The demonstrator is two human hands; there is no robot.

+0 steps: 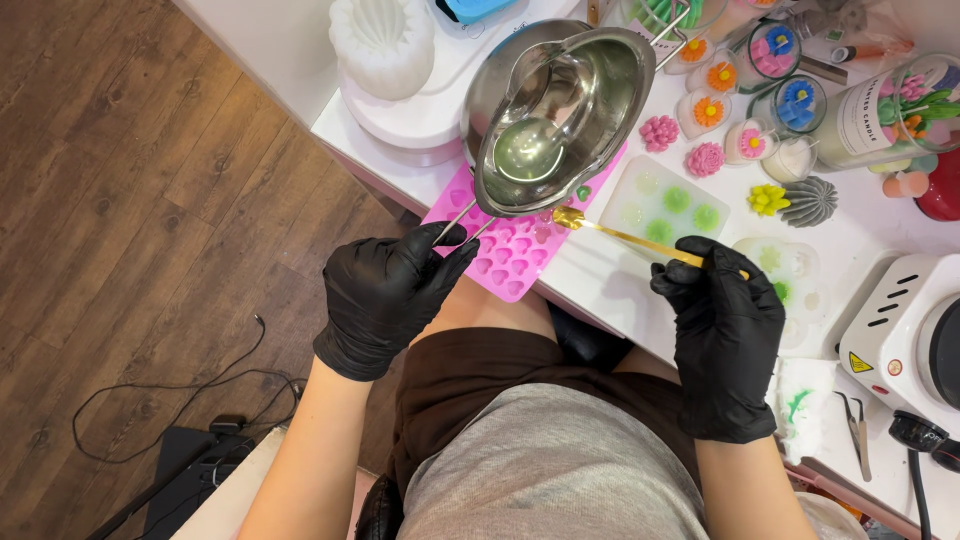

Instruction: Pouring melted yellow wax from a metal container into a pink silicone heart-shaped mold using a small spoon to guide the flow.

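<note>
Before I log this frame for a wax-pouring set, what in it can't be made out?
Head view only:
- Pink heart mould: its far part is hidden under the metal pouring pot.
- Left hand: its grip on the pot's wire handle is covered by gloved fingers.
- Gold spoon: its handle end is buried in the right hand.
- Hot plate: cut off by the right edge.

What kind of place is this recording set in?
Probably a candle-making craft bench. The left hand tips a steel melting pot over a pink heart mould, flower-shaped candles crowd the white table, and a hot plate stands at the right.
</note>
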